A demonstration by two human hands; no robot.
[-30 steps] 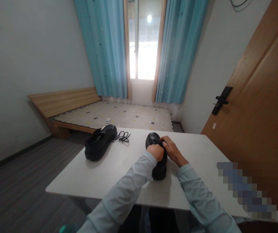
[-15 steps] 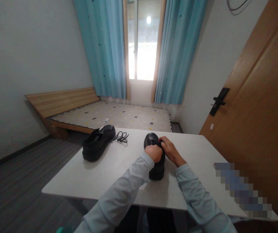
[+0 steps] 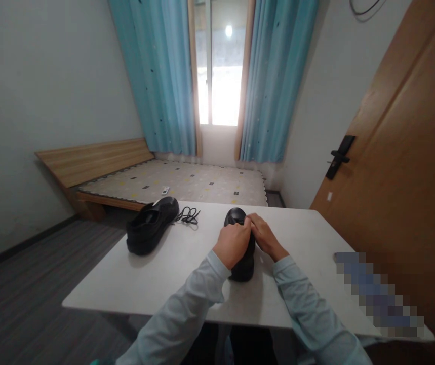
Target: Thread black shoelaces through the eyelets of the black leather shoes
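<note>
A black shoe (image 3: 241,263) stands on the white table (image 3: 171,274) right in front of me, toe pointing away. My left hand (image 3: 232,244) lies over its top, fingers curled at the lacing area. My right hand (image 3: 263,235) meets it from the right, fingertips pinched at the same spot. The lace itself is hidden under my fingers. A second black shoe (image 3: 151,230) lies further left on the table, with a loose black lace (image 3: 187,216) beside its toe.
Behind the table stands a low wooden bed (image 3: 133,175) with a patterned mat and a small remote (image 3: 165,190). Blue curtains (image 3: 164,76) frame a bright window. A wooden door (image 3: 403,167) with a black handle is at the right.
My left hand has slid forward over the shoe's top, closer to the toe and to my right fingertips. The camera has drifted slightly; the other shoe and lace have not moved.
</note>
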